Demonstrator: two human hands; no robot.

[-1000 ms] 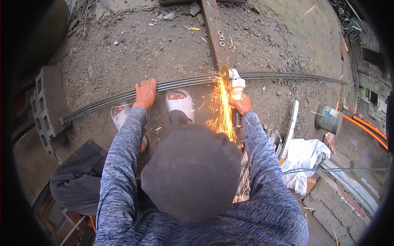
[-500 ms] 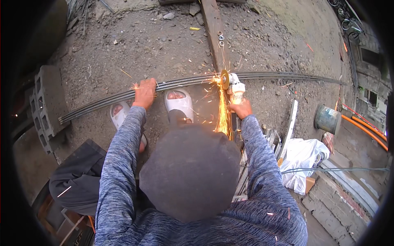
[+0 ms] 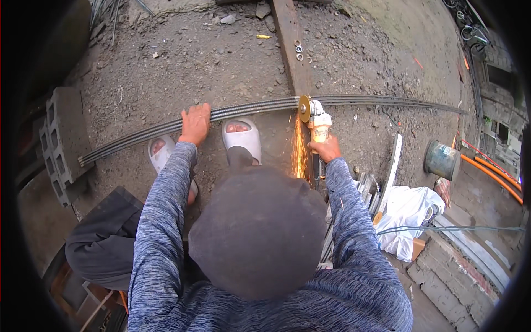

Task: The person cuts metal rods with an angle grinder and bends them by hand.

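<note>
A bundle of long, thin steel bars lies across in front of me, over a wooden beam. My left hand grips the bundle left of the middle, its fingertips over the far side. My right hand is wrapped round the body of an angle grinder. The grinder's yellowish disc stands at the bars beside the beam. From the disc, orange sparks stream toward me. Whether the bars under the disc are cut through, I cannot make out.
Bars rest by a concrete hollow block at left. White slippers stand close behind them. Several metal rings lie on the wooden beam. At right are a metal can, white sack and orange tubes.
The spark burst at the disc has shrunk to a thinner stream. The grinder has shifted very slightly toward me; my left hand stays on the bars.
</note>
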